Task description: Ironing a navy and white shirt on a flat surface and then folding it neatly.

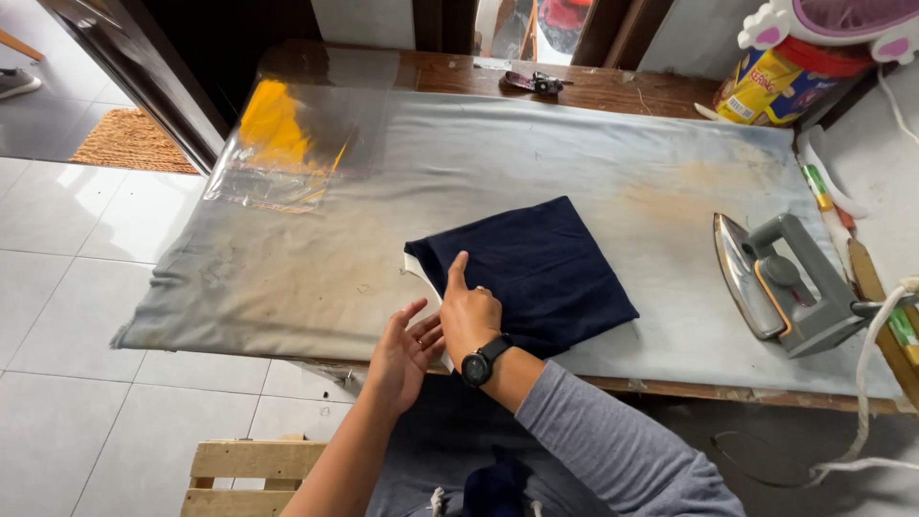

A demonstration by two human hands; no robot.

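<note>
A folded navy cloth (536, 273) lies on the padded ironing table (316, 278), with a white card (417, 271) peeking out at its left edge. My right hand (469, 314), which wears a black wristwatch, grips the cloth's near-left edge; the thumb lies on top and points away from me, and the fingers curl at the edge. My left hand (402, 352) is just left of it at the table's front edge, palm open and fingers apart, touching the card's lower edge.
A grey electric iron (785, 282) rests on its side at the right, its white cord (876, 354) trailing off the table. A clear plastic bag (287, 144) with something yellow lies back left. A yellow canister (766, 84) stands back right. A wooden pallet (244, 474) is below.
</note>
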